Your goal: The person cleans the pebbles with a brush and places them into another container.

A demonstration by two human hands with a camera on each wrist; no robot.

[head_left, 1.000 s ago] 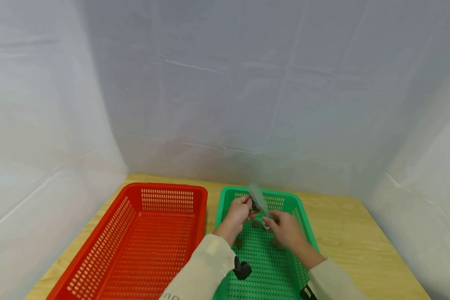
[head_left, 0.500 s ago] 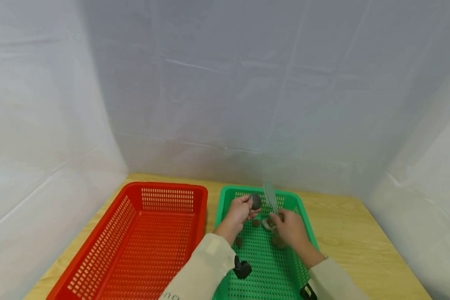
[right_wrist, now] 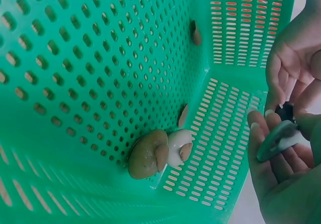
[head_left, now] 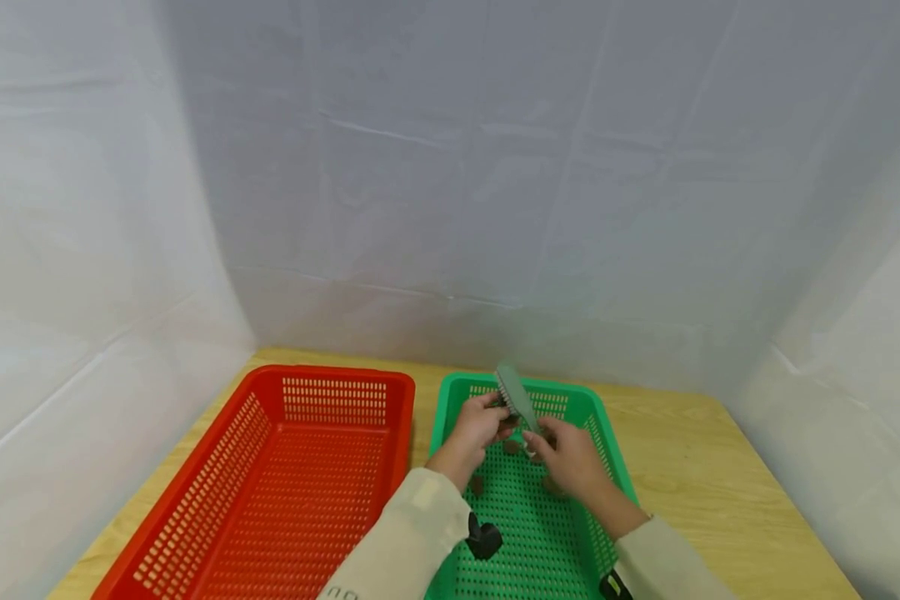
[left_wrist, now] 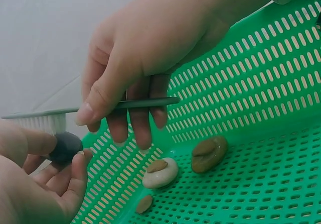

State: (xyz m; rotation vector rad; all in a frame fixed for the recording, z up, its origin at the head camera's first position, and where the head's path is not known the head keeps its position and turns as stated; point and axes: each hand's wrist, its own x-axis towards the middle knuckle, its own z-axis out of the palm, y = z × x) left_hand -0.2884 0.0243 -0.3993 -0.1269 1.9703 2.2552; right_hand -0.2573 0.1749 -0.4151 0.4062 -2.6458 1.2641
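Observation:
Over the far part of the green basket (head_left: 444,404), my left hand (head_left: 474,429) grips a smooth dark grey stone (left_wrist: 66,147) with thumb and fingers. My right hand (head_left: 573,458) pinches the handle of a grey-green brush (head_left: 516,397). Its pale bristles touch the top of the dark stone, and the brush head tilts up to the left. Below, on the basket's floor, lie a white stone (left_wrist: 164,179) and a tan stone (left_wrist: 215,156), each with a brown flake-like piece on it. A loose brown piece (left_wrist: 145,204) lies near the white stone.
A red basket (head_left: 403,417) stands left of the green one on the wooden table (head_left: 690,467). Another brown piece (right_wrist: 195,33) lies farther along the green basket's floor. White sheeting (head_left: 450,208) walls the table at the back and both sides.
One second ago the brush lay against the stone. Half a second ago it was lifted off to the right, baring the stone. Now it is back on it. The left hand has barely moved.

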